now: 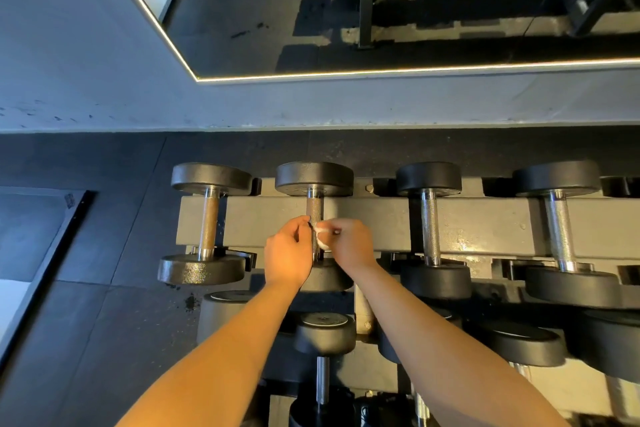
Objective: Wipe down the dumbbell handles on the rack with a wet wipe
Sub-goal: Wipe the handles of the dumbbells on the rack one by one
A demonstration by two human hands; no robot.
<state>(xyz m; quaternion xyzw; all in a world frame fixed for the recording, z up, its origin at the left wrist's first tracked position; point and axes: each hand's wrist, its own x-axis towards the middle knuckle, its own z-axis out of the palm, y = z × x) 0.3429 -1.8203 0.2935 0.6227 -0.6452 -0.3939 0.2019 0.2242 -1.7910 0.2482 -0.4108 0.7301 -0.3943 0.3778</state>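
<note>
Pinching grip of left hand (289,253) and right hand (349,246) holds the wipe (322,236) round the second handle (314,209) from the rack's (381,218) left end; most handles seemingly remain.

Left grip (288,253) and right grip (348,245) curl close together.

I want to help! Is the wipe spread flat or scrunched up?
Scrunched up: the wipe is bunched against the handle, pinched by the right hand.
</note>
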